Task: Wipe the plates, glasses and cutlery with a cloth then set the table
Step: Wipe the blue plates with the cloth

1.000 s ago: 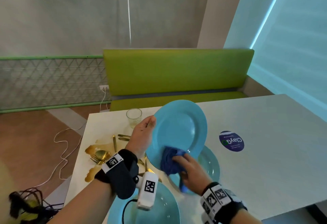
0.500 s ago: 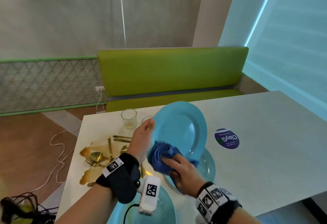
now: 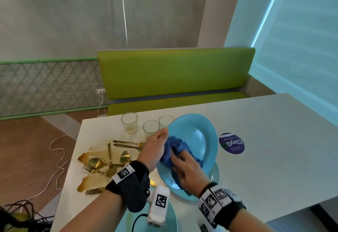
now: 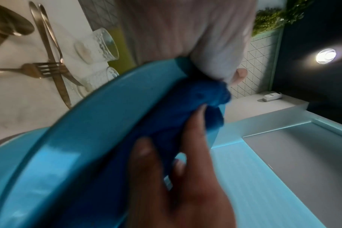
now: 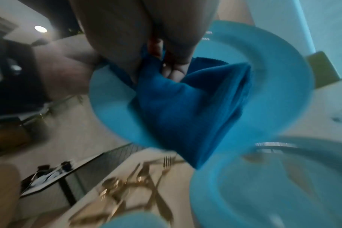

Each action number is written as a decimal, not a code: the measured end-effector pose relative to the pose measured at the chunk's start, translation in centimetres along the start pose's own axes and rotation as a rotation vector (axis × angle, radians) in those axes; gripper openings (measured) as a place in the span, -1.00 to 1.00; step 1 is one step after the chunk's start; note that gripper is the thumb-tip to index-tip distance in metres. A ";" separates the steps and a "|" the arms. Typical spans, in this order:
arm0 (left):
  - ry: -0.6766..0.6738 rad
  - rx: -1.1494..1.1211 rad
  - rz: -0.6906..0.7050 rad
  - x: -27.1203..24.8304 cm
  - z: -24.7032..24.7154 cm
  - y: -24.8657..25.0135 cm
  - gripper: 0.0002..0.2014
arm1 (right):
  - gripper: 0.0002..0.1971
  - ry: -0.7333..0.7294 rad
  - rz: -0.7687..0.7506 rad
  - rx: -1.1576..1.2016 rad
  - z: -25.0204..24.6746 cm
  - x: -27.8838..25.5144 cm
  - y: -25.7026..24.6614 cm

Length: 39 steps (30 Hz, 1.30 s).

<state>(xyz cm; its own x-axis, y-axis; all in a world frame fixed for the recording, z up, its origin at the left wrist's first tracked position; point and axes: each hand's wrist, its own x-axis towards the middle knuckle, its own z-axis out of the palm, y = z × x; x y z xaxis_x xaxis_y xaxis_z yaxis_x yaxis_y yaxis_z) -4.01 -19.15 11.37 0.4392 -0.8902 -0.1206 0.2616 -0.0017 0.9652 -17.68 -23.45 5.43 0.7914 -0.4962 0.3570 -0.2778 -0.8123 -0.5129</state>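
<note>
The blue plate point(image 3: 199, 136) is held tilted above the desk point(image 3: 265, 140), its face turned toward the person and its upper rim leaning away. It is gripped at its left rim by the left hand point(image 3: 155, 147), thumb over the front edge. A dark blue cloth point(image 3: 175, 149) is pressed against the lower left of the plate's face by the right hand point(image 3: 188, 171), whose fingers are curled into the bunched fabric.

The grip on the cloth is hidden from the head view by the back of the right hand; in the right wrist view the fingers point(image 5: 176, 67) are seen gathering the cloth point(image 5: 185, 111) from behind, though the picture is blurred. In the left wrist view the plate point(image 4: 92, 138) is seen edge-on, with the cloth point(image 4: 189, 106) against its face.

A second blue plate point(image 3: 214, 173) lies flat on the desk directly beneath the held one and is largely covered by it. A third plate point(image 3: 172, 219) lies at the near edge, partly hidden by the left wrist camera. Three glasses point(image 3: 150, 127) stand behind the left hand. Gold cutlery point(image 3: 109, 160) is scattered to the left on the desk, mostly with handles pointing away. A round purple sticker point(image 3: 232, 143) is seen to the right of the plate.
</note>
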 end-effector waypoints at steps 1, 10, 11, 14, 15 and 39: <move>0.006 0.019 0.007 0.1 -0.2 0.0 -0.72 | -0.52 -0.086 -0.038 -0.028 0.3 -1.2 0.6; 0.000 0.030 -0.065 0.2 -0.2 -0.7 -0.75 | -0.38 0.222 0.427 -0.023 -5.2 0.8 6.7; -0.001 0.036 -0.072 0.3 0.3 -1.1 -0.74 | -0.39 0.209 0.458 -0.019 -5.3 1.4 6.3; -0.039 0.035 -0.097 0.5 1.8 -2.1 -0.76 | -0.39 0.074 0.384 0.010 -4.7 1.3 4.3; -0.044 0.030 -0.116 0.9 2.2 -2.4 -0.76 | -0.39 -0.030 0.334 0.021 -4.2 0.9 4.1; -0.088 -0.027 -0.738 3.6 17.1 -16.3 -0.79 | -0.46 0.171 0.955 -0.053 -15.6 -9.4 13.3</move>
<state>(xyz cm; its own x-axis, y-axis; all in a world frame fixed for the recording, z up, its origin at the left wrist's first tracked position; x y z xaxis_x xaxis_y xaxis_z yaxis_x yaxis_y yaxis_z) -21.36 -30.08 -0.80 0.0707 -0.6950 -0.7155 0.4839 -0.6033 0.6339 -37.35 -34.38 7.41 0.1308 -0.9881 -0.0808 -0.7897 -0.0546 -0.6111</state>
